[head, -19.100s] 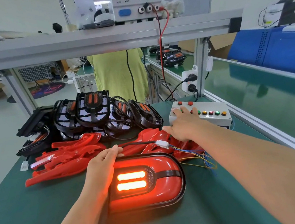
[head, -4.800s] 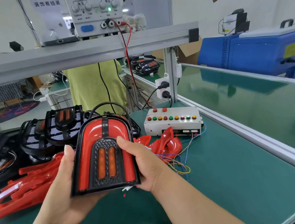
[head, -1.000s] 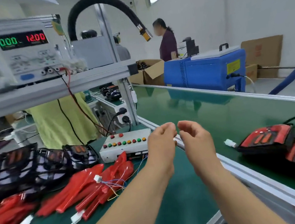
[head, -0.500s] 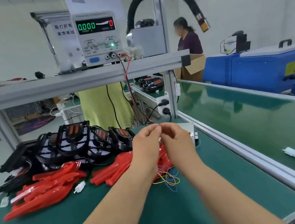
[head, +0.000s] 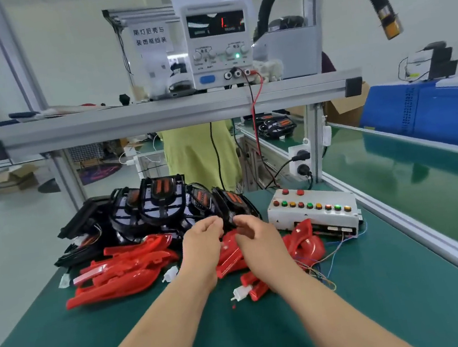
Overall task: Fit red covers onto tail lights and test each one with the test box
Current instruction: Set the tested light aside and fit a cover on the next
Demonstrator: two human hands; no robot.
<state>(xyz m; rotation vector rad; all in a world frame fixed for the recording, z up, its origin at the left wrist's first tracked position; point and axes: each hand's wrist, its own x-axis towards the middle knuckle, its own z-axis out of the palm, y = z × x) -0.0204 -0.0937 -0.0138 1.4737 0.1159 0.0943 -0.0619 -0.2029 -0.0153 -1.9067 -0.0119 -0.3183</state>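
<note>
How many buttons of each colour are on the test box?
Red buttons: 5
Green buttons: 3
Orange buttons: 3
Total on the test box: 11

The left grip (head: pixel 201 243) and right grip (head: pixel 256 242) hover over the desk (head: pixel 383 313), fingers curled and tips almost meeting. I can't tell if they pinch anything. Red covers (head: pixel 124 272) lie beneath and left of them, tail lights (head: pixel 162 201) just beyond, the test box (head: pixel 313 212) to the right.
</note>
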